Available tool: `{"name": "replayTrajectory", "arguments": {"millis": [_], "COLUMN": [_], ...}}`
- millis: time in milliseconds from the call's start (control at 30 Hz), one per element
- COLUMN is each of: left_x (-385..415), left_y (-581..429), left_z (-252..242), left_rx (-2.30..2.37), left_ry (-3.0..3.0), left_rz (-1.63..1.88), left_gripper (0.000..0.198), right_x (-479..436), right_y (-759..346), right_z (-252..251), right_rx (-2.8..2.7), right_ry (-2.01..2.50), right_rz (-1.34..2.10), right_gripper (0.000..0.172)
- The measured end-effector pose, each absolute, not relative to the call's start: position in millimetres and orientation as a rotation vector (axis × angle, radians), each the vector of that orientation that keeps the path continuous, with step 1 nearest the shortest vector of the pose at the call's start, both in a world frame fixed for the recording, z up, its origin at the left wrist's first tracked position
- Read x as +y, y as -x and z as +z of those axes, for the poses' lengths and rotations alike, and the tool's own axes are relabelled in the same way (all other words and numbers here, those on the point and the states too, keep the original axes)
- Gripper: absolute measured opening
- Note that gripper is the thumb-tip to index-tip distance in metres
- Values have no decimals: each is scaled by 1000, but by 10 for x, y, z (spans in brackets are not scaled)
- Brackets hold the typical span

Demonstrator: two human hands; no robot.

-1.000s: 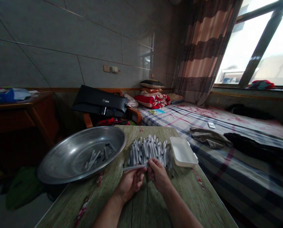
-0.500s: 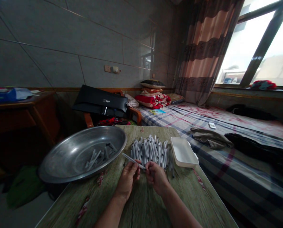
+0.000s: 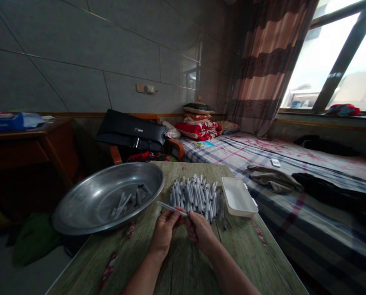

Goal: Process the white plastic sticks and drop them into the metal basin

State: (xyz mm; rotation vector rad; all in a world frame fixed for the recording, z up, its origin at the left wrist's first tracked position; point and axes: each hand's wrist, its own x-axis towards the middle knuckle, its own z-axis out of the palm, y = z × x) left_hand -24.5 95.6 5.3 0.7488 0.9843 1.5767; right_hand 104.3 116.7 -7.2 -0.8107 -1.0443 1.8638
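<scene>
1. Bed (image 3: 308,205): plaid sheet, lying alongside the right edge of the tabletop.
2. Tabletop (image 3: 186,266): green-grey wood grain, pale rim, reddish floral print near the left and right edges.
3. Metal basin (image 3: 89,196): wide, shallow, overlapping the left edge toward the far left corner; a few loose tubes (image 3: 121,205) inside.
4. Black screen (image 3: 118,129): leaning on a wooden chair beyond the far edge; bears one small pale label (image 3: 138,130), lettering too small to read.
5. Heap of tubes (image 3: 195,192): slim, whitish, pen-like, dark at some ends; set midway between the left and right edges, toward the far edge, most lying lengthwise toward the near edge.
6. White box (image 3: 236,194): rectangular, open-topped, at the right edge, just beside the heap.
7. Left hand (image 3: 164,231): thumb and fingers pinching the held tube.
8. Right hand (image 3: 201,231): fingers closed on that tube's right end, just beside the left fingertips.
9. Held tube (image 3: 167,207): single, whitish, in front of the heap; long axis running roughly left to right, slightly aslant; free end pointing toward the basin and the left edge, opposite end hidden in the right fingers.
</scene>
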Motion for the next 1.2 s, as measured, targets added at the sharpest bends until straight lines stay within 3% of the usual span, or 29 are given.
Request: {"name": "replayTrajectory", "arguments": {"millis": [267, 533, 700, 933, 1200], "left_x": [1004, 1005, 1022, 1004, 1029], "left_y": [277, 273, 281, 269, 282], "left_z": [-55, -53, -75, -55, -85], "left_rx": [984, 1007, 1014, 1017, 1010], "left_ry": [-756, -748, -750, -788, -780], "left_rz": [1602, 1613, 1630, 1621, 1620], "left_gripper": [31, 32, 33, 29, 31], "right_x": [1142, 1149, 1134, 1139, 1118], "right_y": [-1037, -1034, -1036, -1025, -1034], "right_z": [-22, -69, -27, -54, 1], "right_rx": [-954, -1001, -943, -1003, -927], "right_ry": [672, 820, 708, 843, 756], "right_rz": [1861, 1869, 1911, 1849, 1937], "right_gripper": [36, 50, 38, 49, 44]}}
